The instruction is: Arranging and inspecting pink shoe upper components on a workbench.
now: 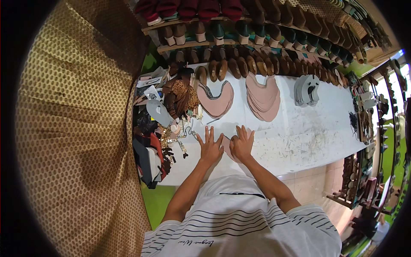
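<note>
A pink shoe-upper piece (229, 150) lies on the white table close to my body, between my two hands and partly covered by them. My left hand (211, 147) is at its left edge, fingers spread, the index finger reaching toward the piece. On the other side, my right hand (242, 147) has its thumb and bent index finger together at the piece's edge, while its other fingers stretch away from me. Farther back lie a stack of pink U-shaped pieces (263, 103) and another pink U-shaped pile (217, 105) with grey edging showing.
Grey cut pieces (307, 90) are stacked at the back right of the table (299, 132). Leopard-print and brown scraps (180, 94) crowd the left side, with small gold trims (169, 137). Wooden shoe lasts (242, 67) and shelved shoes (218, 32) line the back. A patterned curtain (81, 128) hangs left.
</note>
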Action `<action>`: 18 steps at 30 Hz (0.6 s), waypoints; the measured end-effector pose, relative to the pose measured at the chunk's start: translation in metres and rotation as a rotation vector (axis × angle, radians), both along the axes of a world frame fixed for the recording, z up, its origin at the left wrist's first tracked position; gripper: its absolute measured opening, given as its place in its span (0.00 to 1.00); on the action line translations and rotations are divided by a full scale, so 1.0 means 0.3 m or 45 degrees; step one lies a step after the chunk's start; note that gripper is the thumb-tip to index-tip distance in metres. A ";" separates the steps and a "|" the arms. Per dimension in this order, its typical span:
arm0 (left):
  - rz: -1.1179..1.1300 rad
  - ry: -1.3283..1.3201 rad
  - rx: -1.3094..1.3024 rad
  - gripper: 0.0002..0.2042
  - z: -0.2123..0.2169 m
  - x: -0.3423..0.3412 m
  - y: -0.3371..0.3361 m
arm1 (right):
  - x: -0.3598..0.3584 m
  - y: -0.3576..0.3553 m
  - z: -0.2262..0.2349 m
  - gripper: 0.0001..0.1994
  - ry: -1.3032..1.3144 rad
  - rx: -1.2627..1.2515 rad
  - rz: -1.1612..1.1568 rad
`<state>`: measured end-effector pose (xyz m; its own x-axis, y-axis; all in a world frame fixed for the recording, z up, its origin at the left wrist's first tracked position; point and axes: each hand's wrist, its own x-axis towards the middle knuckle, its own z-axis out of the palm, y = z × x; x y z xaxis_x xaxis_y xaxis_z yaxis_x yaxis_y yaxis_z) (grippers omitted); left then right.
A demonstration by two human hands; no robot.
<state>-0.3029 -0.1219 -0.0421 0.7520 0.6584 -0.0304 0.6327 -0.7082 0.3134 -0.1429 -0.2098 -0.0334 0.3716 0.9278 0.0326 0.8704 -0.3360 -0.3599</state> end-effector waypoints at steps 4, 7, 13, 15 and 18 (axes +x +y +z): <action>0.010 0.000 -0.063 0.32 0.000 0.002 -0.001 | 0.000 0.003 -0.011 0.08 -0.045 0.005 -0.008; -0.013 -0.036 -0.032 0.32 -0.004 0.002 0.005 | -0.001 0.007 -0.023 0.07 -0.100 0.066 -0.018; -0.003 -0.168 -0.089 0.32 0.006 0.004 0.011 | -0.003 0.011 -0.010 0.09 -0.056 -0.027 -0.022; -0.026 -0.160 -0.065 0.31 0.005 0.009 0.008 | -0.004 0.012 -0.004 0.11 -0.016 -0.104 -0.014; -0.068 -0.105 -0.049 0.30 0.000 0.012 -0.007 | -0.004 0.011 -0.005 0.11 -0.011 -0.089 -0.016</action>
